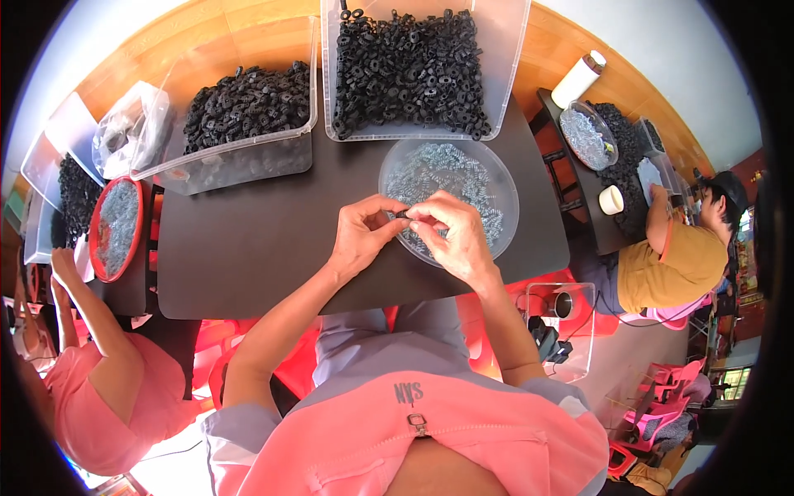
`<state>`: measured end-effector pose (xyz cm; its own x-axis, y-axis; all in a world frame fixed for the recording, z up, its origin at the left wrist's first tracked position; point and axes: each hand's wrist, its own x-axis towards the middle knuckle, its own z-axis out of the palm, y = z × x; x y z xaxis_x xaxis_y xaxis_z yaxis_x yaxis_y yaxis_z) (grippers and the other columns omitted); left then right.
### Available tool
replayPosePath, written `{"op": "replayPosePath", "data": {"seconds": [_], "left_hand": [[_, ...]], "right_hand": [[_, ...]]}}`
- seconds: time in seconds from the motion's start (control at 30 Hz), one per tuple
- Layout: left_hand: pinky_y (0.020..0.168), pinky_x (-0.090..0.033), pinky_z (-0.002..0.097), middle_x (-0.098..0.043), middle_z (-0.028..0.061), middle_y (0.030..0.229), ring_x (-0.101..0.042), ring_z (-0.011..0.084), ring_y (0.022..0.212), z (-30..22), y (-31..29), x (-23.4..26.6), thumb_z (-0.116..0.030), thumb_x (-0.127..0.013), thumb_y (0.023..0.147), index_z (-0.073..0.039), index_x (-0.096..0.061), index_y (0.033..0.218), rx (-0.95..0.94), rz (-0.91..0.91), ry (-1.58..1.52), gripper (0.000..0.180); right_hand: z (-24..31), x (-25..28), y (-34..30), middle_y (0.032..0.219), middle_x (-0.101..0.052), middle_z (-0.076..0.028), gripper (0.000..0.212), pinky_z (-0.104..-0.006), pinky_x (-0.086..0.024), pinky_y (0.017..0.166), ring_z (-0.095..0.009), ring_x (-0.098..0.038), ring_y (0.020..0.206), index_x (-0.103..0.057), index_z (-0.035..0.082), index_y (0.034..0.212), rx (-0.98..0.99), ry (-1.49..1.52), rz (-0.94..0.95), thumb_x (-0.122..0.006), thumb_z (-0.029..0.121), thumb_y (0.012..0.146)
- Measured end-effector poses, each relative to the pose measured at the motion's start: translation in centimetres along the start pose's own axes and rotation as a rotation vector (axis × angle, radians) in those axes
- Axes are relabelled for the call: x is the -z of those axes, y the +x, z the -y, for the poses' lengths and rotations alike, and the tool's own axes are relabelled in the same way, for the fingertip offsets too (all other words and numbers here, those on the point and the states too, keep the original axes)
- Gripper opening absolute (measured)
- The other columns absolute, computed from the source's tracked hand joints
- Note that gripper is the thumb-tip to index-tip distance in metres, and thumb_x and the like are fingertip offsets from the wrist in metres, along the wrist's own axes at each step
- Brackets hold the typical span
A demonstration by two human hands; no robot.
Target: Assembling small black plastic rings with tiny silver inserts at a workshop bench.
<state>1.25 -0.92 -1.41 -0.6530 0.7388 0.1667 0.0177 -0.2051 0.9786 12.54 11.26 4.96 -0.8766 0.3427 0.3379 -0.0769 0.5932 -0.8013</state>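
Note:
Over the near left side of a round clear basin (510, 217), my two hands meet at the fingertips. My left hand (362, 236) is closed in a pinch on a small black plastic part (402, 215). From the other side my right hand (460, 238) also pinches this part, its thumb and forefinger pressed together. The fingers cover most of the part, and whether a spring sits in it I cannot tell. Many small metal coil springs (451, 169) lie loose in the basin below.
Behind the basin, a clear tub (510, 66) holds many black ring-shaped parts; another tub (240, 161) of black parts stands left on the dark table (240, 256). Co-workers sit left (124, 388) and right (674, 264) near other springs. A white bottle (577, 80) stands back right.

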Motion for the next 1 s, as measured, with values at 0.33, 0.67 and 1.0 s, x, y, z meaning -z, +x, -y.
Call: {"op": "replayPosePath", "data": {"seconds": [0.33, 0.67, 1.0], "left_hand": [[0.048, -0.034, 0.016, -0.056, -0.0051, 0.07, -0.044, -0.0005, 0.055, -0.5, -0.1, 0.0, 0.0, -0.071, 0.077, -0.003, -0.068, 0.088, 0.019, -0.001, 0.021, 0.012], [0.049, -0.036, 0.0192, -0.058, -0.0003, 0.072, -0.044, 0.0014, 0.053, -0.5, -0.1, 0.0, -0.002, -0.071, 0.075, -0.001, -0.068, 0.087, 0.0, -0.019, 0.04, 0.012], [0.048, -0.035, 0.0201, -0.056, -0.0017, 0.067, -0.042, 0.0013, 0.052, -0.9, -0.1, 0.2, -0.004, -0.071, 0.076, -0.001, -0.068, 0.087, 0.027, -0.014, 0.043, 0.012]], "right_hand": [[-5.6, 2.8, 11.8, 0.079, -0.059, -0.008, 0.01, -0.0381, -0.048, 0.071, -0.028, -0.056, 0.079, -0.065, 0.005, 0.083, 0.233, -0.611, -0.244, -0.066, 0.006, 0.073], [-9.7, 1.1, 18.2, 0.083, -0.052, -0.007, 0.018, -0.0375, -0.047, 0.072, -0.027, -0.051, 0.086, -0.059, 0.005, 0.079, 0.385, -0.952, -0.228, -0.07, 0.004, 0.064], [-8.6, 3.5, 16.6, 0.068, -0.061, 0.0, 0.008, -0.0235, -0.047, 0.056, -0.007, -0.056, 0.06, -0.063, 0.002, 0.075, -0.025, 0.1, -0.313, -0.071, 0.005, 0.075]]}}
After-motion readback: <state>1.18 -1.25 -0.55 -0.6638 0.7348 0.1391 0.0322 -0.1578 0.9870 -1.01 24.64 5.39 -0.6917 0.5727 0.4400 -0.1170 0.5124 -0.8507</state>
